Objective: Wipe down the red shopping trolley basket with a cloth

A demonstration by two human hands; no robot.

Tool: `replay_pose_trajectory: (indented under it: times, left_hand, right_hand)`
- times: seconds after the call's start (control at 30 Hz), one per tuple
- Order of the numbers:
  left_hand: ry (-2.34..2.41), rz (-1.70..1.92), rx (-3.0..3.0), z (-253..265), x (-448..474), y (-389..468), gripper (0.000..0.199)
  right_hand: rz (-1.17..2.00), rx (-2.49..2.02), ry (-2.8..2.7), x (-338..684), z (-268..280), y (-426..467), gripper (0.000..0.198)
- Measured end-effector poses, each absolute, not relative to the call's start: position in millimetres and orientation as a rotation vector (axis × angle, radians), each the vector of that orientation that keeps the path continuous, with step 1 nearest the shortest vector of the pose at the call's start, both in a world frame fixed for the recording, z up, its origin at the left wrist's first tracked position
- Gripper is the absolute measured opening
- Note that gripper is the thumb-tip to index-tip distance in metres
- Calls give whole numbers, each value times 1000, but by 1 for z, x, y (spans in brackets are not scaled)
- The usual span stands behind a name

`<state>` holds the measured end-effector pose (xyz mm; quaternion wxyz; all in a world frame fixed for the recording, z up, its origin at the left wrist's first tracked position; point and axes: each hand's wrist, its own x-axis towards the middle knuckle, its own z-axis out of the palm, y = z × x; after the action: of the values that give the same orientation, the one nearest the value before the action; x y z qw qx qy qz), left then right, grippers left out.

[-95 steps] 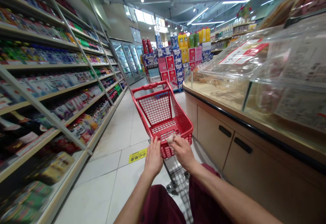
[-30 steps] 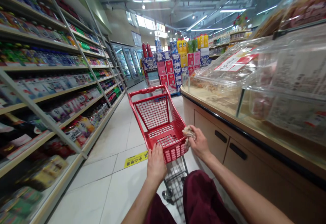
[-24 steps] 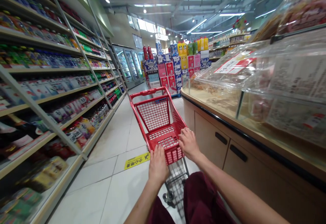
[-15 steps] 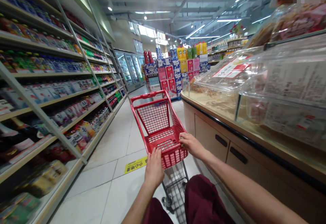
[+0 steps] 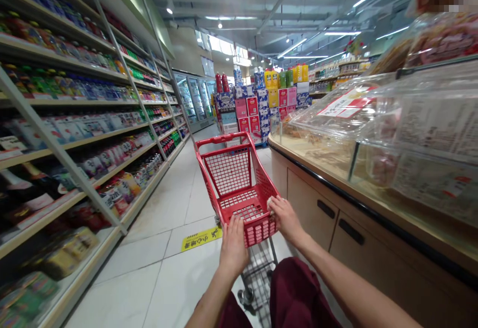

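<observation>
In front of me stands a red plastic shopping cart (image 5: 244,204) with a grid-sided upper basket, tilted a little to the left in view. Nothing lies in that basket. My left hand (image 5: 234,246) is hooked over the near rim at its left corner, fingers together and pointing inward. At the near right corner my right hand (image 5: 286,216) has its fingers closed around the rim. A small whitish wad (image 5: 269,202) shows at those fingers; I cannot make out what it is. Both palms are hidden from view.
Shelves of drinks (image 5: 85,104) line the left side. A wooden counter (image 5: 309,188) with clear plastic food boxes (image 5: 343,101) runs close on the right. Ahead are stacked cartons (image 5: 248,114) and glass-door coolers (image 5: 194,96). A yellow sticker (image 5: 201,238) marks the tiled floor.
The cart and both hands sit slightly farther right in view, and the surroundings have shifted slightly too. Both hands stay on the rim.
</observation>
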<state>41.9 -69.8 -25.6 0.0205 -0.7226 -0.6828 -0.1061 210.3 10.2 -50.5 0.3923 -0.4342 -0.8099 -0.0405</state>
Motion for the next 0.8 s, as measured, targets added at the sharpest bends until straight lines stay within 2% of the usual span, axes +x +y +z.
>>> replay_pose_trajectory:
  times: [0.2, 0.37, 0.57, 0.73, 0.8]
  left_hand:
    - [-2104, -303, -2229, -26, 45, -70, 65]
    - [-2093, -263, -2224, -25, 47, -73, 68]
    - [-2093, -259, -2212, -28, 46, -72, 67]
    - [-2055, -269, -2239, -29, 45, -73, 69]
    - [-2048, -283, -2230, -30, 46, -73, 69]
  right_hand:
    - [-118, -954, -2138, 201, -56, 1, 45]
    - [-57, -1214, -2006, 209, -48, 4, 44]
    - [-38, -960, -2152, 187, -56, -12, 45]
    - [24, -1255, -2005, 214, -47, 0, 45]
    - [16, -1243, -2007, 211, -47, -2, 44]
